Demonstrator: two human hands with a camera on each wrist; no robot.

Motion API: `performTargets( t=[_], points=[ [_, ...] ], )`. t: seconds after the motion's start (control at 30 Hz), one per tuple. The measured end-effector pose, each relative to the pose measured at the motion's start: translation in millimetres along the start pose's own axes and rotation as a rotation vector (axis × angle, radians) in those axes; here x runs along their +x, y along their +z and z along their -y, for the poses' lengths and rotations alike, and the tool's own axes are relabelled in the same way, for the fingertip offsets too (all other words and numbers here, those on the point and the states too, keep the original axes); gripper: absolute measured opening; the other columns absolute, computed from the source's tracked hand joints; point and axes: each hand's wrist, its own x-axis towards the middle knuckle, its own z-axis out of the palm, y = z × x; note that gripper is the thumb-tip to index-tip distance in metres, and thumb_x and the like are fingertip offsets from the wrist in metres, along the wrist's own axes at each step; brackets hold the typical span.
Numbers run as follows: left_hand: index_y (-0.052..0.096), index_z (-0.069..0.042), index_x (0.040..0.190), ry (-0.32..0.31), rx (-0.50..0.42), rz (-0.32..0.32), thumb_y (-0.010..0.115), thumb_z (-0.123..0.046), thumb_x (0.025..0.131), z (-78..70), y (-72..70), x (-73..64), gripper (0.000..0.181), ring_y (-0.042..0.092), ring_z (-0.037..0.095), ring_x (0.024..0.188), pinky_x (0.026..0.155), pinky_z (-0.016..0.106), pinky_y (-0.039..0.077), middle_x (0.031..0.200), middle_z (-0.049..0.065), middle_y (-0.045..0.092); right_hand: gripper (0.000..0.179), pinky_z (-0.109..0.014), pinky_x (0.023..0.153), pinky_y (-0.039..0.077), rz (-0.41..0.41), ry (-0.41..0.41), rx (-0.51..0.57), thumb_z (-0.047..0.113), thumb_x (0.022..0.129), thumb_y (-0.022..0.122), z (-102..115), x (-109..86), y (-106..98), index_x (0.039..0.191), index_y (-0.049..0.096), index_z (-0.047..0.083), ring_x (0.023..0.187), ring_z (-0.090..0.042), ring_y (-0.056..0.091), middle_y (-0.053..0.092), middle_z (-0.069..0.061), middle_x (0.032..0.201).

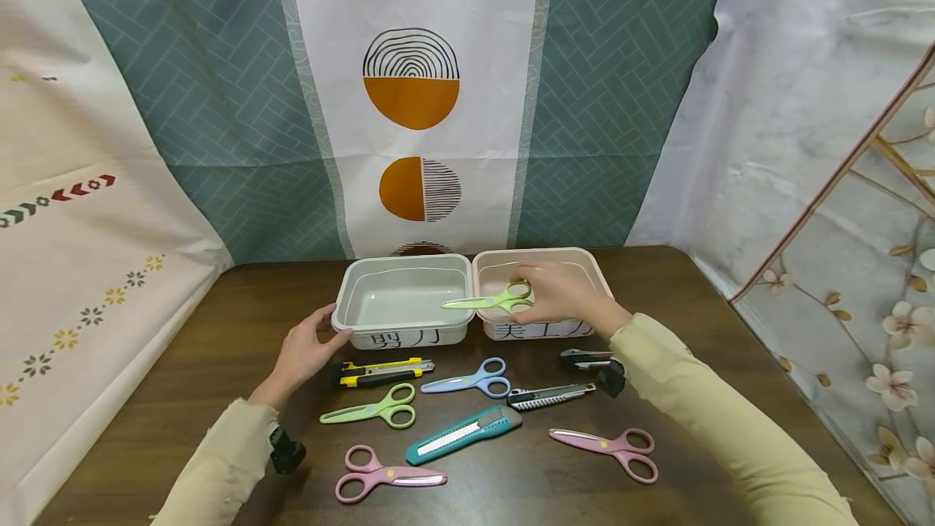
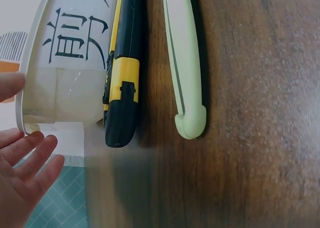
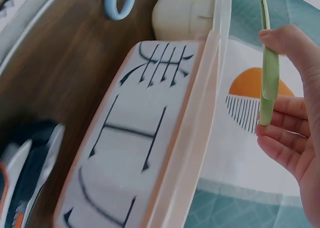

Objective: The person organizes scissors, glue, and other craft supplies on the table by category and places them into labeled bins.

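Note:
My right hand (image 1: 553, 292) pinches a pair of light green scissors (image 1: 491, 301) by the handle loops, with the blades pointing left. They are held above the adjoining rims of two plastic boxes. In the right wrist view the scissors (image 3: 270, 75) appear edge-on between thumb and fingers. At the near left corner of the grey-white box (image 1: 398, 299), my left hand (image 1: 301, 354) grips the rim, thumb in front and fingers along the side. The pinkish box (image 1: 536, 251) stands beside it on the right. Both boxes carry labels with black characters.
In front lie a yellow-black utility knife (image 1: 380, 373), blue scissors (image 1: 460, 383), green scissors (image 1: 372, 411), a teal utility knife (image 1: 465, 433), a silver-black utility knife (image 1: 548, 396), a dark utility knife (image 1: 584, 359), pink scissors (image 1: 390, 475) and more pink scissors (image 1: 606, 445). Patterned cloth hangs behind.

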Motion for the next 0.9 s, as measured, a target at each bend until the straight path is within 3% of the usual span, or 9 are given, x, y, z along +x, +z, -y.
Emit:
performTargets(
  t=[0.3,0.57,0.9],
  points=[
    [0.041,0.005,0.131,-0.025,0.007,0.007,0.064,-0.028,0.084,-0.9,-1.0,0.4,0.062,0.056,0.037,0.101,0.079,0.050,0.045,0.116,0.025,0.056,0.038,-0.023,0.062,0.040,-0.028,-0.068,0.062,0.035,0.063,0.070,10.5,24.8,15.2,0.090,0.064,0.009,0.068,-0.009,0.046,0.060,0.001,0.082],
    [0.042,0.006,0.130,-0.025,-0.001,-0.006,0.065,-0.028,0.084,2.3,-0.8,0.6,0.062,0.056,0.037,0.101,0.080,0.050,0.045,0.116,0.025,0.056,0.037,-0.025,0.060,0.041,-0.083,-0.161,-0.002,0.036,0.061,0.071,15.5,43.5,29.6,0.082,0.065,0.007,0.066,-0.012,0.047,0.058,-0.001,0.080],
    [0.043,0.005,0.131,-0.002,-0.007,-0.017,0.065,-0.029,0.083,4.8,1.6,0.3,0.062,0.058,0.035,0.098,0.076,0.048,0.046,0.113,0.022,0.059,0.044,-0.029,0.068,0.044,-0.052,-0.100,-0.041,0.041,0.066,0.071,23.4,59.3,42.5,0.091,0.068,0.005,0.076,-0.016,0.055,0.062,-0.004,0.087]
  ],
)
